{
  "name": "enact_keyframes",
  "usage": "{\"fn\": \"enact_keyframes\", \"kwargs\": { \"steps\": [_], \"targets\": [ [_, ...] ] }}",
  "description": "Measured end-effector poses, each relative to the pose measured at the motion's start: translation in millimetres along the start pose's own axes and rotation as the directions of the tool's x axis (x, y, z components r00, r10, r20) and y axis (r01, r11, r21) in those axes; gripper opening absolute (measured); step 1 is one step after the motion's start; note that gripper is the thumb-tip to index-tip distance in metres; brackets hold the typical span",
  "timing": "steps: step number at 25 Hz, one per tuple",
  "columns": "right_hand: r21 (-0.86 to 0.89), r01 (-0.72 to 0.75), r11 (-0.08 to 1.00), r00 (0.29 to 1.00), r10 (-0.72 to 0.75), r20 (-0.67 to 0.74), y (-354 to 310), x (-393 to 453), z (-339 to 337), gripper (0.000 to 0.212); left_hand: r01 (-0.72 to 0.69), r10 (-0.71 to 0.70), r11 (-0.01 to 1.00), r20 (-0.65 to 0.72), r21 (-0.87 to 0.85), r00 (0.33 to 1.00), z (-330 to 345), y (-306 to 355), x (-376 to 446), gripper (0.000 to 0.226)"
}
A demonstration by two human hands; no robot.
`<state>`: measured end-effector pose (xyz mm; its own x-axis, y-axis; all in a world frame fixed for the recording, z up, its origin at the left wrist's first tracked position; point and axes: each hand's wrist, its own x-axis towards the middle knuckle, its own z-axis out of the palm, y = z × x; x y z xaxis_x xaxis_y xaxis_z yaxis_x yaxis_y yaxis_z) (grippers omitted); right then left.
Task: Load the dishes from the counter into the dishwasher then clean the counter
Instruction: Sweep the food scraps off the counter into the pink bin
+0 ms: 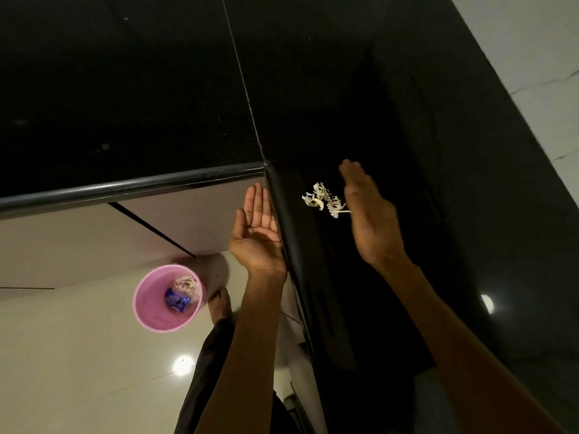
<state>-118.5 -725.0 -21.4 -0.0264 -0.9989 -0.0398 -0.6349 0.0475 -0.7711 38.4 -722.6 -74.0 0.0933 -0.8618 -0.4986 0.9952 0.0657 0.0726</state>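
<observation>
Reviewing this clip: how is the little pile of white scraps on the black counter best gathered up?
Probably not by pinching: the scraps are small loose bits lying flat on the counter. Better to sweep them from the right with the straight edge of the right hand toward the counter edge, where the left hand waits palm up just below it.

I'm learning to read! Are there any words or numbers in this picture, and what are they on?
Only one thing carries print, and it is too blurred to read:
The blue wrapper inside the pink bin: whitish lettering, unreadable.
The black counter, scraps and cabinet fronts show no text.
</observation>
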Motion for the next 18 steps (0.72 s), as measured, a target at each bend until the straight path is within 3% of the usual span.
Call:
{"fn": "enact_keyframes", "kwargs": {
  "steps": [1, 3, 5, 7, 11, 13, 16, 18],
  "targets": [
    [-0.031, -0.060, 0.998, 0.995, 0.057, -0.086, 4.6, -1.0, -3.3, 0.061, -0.009, 0.009, 1.000, -0.001, -0.014, 1.000, 0.1, 0.2, 0.3, 0.048],
    [-0.253, -0.165, 0.953, 0.980, 0.128, -0.154, 11.8, -8.6, -0.7, 0.067, -0.020, 0.020, 1.000, -0.003, -0.024, 1.000, -0.2, 0.5, 0.7, 0.049],
    [-0.448, -0.135, 0.884, 0.989, 0.094, -0.113, 9.5, -17.3, 12.6, 0.072, -0.026, 0.026, 0.999, -0.005, -0.040, 1.000, -0.5, -0.3, 1.0, 0.049],
    [-0.518, -0.032, 0.855, 0.998, 0.001, -0.059, 0.8, -23.5, 28.0, 0.074, -0.020, 0.020, 0.999, -0.009, -0.033, 1.000, -0.4, -0.2, 0.3, 0.048],
    [-0.575, 0.126, 0.809, 0.990, -0.141, 0.018, -11.5, -27.6, 46.6, 0.074, -0.025, 0.025, 1.000, -0.022, 0.019, 0.999, 1.3, -1.0, -0.4, 0.045],
    [-0.486, 0.177, 0.856, 0.984, -0.162, 0.072, -15.1, -29.9, 45.1, 0.070, -0.029, 0.029, 0.999, -0.017, 0.030, 0.999, 1.9, -1.2, -0.7, 0.047],
    [-0.256, 0.068, 0.964, 0.995, -0.048, 0.084, -11.5, -15.6, 25.0, 0.062, -0.026, 0.027, 0.999, -0.018, 0.044, 0.999, 3.1, -0.7, 0.7, 0.049],
    [-0.402, 0.011, 0.915, 0.999, 0.009, 0.046, -6.8, 3.3, 16.0, 0.067, -0.026, 0.027, 0.998, -0.014, 0.053, 1.000, 2.1, -0.3, 1.3, 0.048]
  ]
}}
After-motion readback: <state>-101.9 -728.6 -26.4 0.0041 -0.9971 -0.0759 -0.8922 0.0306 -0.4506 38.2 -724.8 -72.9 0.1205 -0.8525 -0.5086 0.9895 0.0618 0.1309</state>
